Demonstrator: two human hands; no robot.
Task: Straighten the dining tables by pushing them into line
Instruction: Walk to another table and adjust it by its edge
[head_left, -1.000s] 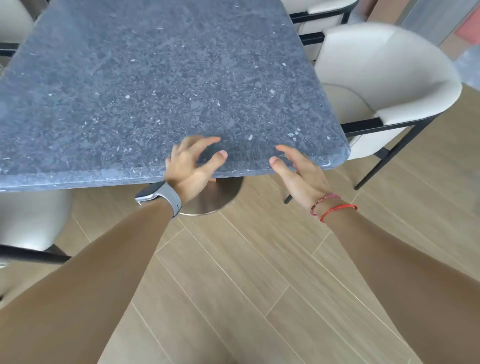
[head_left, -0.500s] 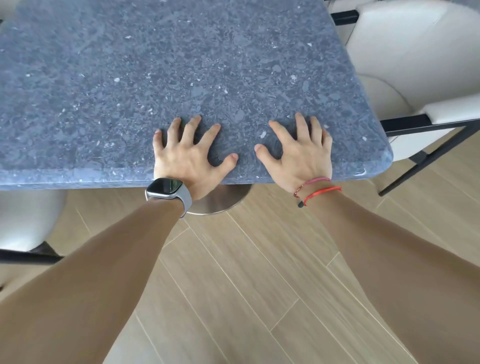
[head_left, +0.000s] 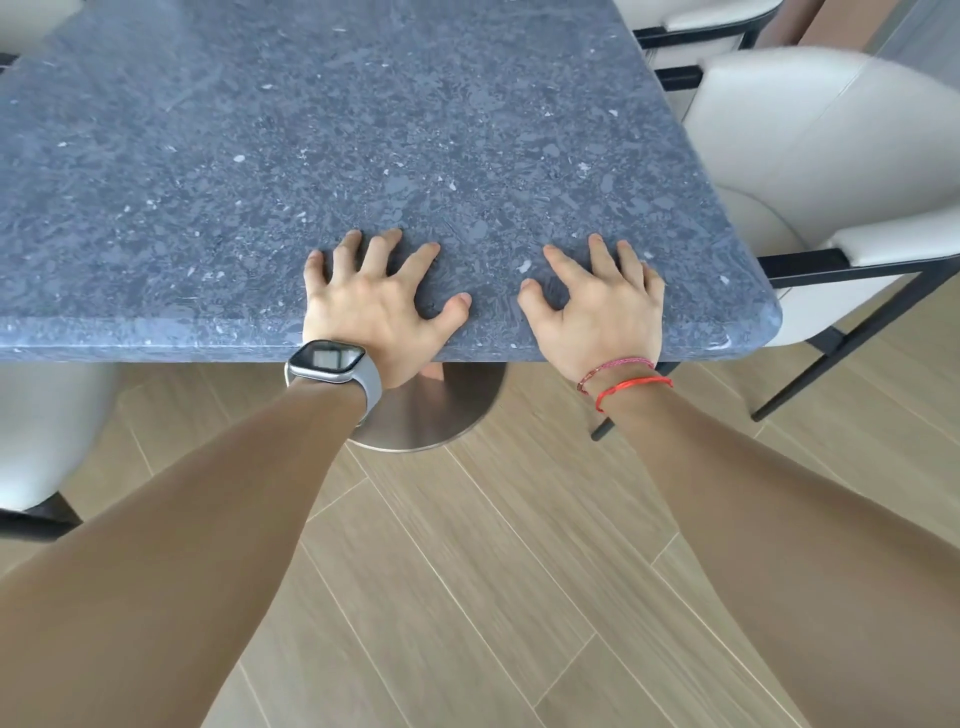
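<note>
The dining table (head_left: 395, 156), a dark speckled stone top on a round metal base (head_left: 431, 410), fills the upper part of the view, with its near edge just ahead of the person. Both hands sat flat on it half a second ago; now the fingers are arched, the fingertips pressing the top near that edge. The left hand (head_left: 379, 312), with a watch (head_left: 330, 361) on its wrist, and the right hand (head_left: 602, 312), with red bracelets (head_left: 623, 376), lie side by side, spread and grasping nothing. The view has pulled back slightly, showing more of the cream chair (head_left: 831, 171) at the right corner. Another pale seat (head_left: 47, 431), probably a chair, blurs at the left. The floor (head_left: 519, 571) is wood-look planking.
</note>
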